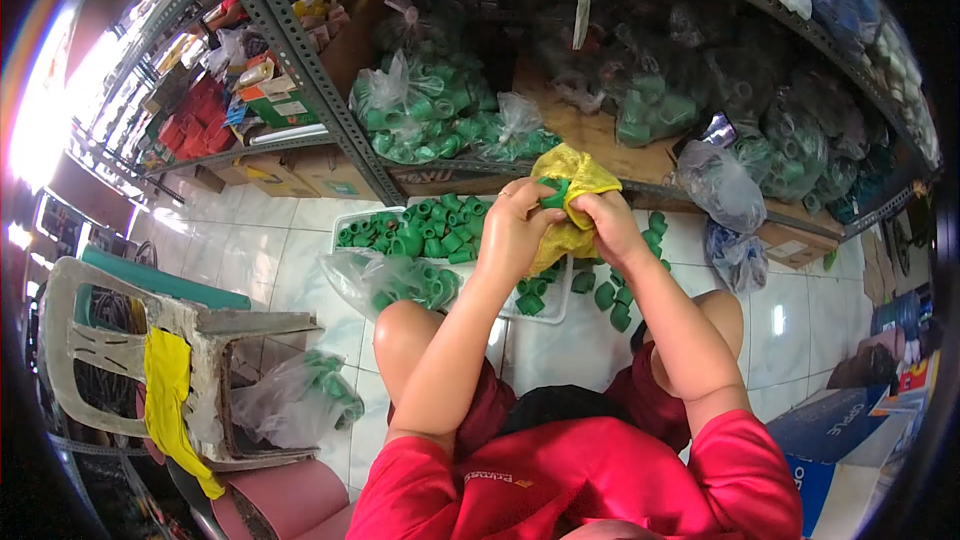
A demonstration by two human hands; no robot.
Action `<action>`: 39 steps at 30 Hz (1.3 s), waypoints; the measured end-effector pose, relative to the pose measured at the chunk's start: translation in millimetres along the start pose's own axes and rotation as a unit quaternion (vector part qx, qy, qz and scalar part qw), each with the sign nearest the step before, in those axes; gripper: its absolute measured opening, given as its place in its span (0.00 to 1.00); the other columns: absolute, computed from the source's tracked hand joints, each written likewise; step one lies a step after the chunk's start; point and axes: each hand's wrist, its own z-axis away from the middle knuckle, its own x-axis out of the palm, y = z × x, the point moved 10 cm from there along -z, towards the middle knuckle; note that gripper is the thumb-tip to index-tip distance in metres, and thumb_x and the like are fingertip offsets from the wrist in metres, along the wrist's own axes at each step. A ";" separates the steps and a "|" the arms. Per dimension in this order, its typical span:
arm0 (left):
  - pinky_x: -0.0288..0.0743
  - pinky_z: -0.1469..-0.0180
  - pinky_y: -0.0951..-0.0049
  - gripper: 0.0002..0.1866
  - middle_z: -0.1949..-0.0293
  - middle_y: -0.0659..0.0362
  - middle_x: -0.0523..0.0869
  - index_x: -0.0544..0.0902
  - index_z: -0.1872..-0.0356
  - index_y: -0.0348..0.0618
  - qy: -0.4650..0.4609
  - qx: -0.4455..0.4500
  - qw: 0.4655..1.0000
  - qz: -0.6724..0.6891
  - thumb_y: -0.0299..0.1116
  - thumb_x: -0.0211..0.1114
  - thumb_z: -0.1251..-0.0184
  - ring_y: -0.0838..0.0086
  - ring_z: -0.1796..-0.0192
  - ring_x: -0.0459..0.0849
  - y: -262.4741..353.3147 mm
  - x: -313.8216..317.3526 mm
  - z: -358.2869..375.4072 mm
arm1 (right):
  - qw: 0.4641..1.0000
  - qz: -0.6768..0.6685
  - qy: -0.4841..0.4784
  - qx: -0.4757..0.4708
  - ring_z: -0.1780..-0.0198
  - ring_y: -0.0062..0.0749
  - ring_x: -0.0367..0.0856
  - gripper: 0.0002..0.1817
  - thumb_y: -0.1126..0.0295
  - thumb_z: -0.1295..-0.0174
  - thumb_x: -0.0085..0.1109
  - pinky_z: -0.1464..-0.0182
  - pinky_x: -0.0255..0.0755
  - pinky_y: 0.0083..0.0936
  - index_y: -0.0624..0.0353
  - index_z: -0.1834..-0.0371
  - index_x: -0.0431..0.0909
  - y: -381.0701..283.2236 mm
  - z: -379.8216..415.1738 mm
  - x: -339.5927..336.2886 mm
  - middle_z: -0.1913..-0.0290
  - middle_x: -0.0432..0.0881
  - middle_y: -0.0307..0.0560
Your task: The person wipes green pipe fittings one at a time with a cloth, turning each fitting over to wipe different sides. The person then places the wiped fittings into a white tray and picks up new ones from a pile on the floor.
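My left hand (513, 228) pinches a green plastic pipe fitting (553, 191) in front of me, above the floor. A yellow cloth (578, 168) is bunched around the far side of that fitting. Its folds are gripped by my right hand (612, 230), with the thumb pressed close to the fitting. Part of the fitting is hidden by fingers and cloth. Below my hands, many green fittings (440, 225) lie heaped in a white tray (552, 312), partly covered by my forearms. Several loose fittings (607, 297) rest on the tiles right of the tray.
Clear plastic bags of fittings (425, 105) fill the metal shelf (300, 70) ahead. An open bag (385, 280) lies against the tray's near left side. Left of me stands a worn plastic chair (205, 360) with a yellow cloth draped on it. Blue boxes (825, 427) sit at right.
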 end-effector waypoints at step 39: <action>0.76 0.58 0.75 0.20 0.61 0.56 0.77 0.69 0.54 0.35 -0.238 -0.307 0.742 0.546 0.45 0.43 0.30 0.74 0.61 0.78 -19.5 67.3 31.6 | 0.988 0.034 -0.128 -0.084 0.53 0.23 0.73 0.25 0.56 0.41 0.54 0.54 0.70 0.21 0.58 0.44 0.67 -15.6 15.4 19.8 0.52 0.74 0.41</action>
